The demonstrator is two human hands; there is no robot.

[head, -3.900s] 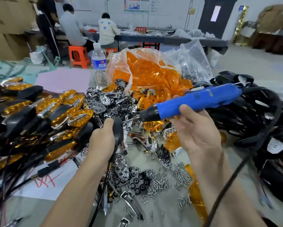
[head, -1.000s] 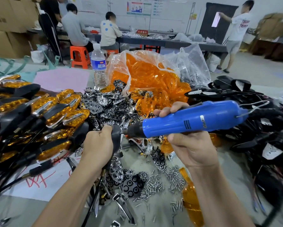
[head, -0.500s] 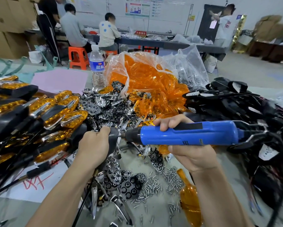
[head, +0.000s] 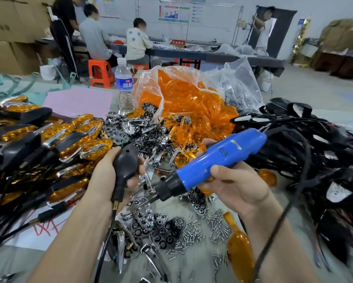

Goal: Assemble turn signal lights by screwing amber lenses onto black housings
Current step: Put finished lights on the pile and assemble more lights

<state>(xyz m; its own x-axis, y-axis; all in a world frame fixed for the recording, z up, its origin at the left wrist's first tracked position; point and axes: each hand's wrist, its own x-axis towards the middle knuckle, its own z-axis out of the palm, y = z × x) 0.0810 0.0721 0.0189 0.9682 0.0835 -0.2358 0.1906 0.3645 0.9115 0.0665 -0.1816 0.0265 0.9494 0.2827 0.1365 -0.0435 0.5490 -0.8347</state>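
Your left hand (head: 107, 174) grips the housing (head: 126, 164) just left of the screwdriver (head: 218, 158); your right hand (head: 239, 186) wraps that tool. Fastening step, likely. Next: pick up one of the screws (head: 194, 231) below the screwdriver.

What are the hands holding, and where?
The left hand holds the black housing around its rounded body. The right hand holds the blue screwdriver around its barrel's middle.
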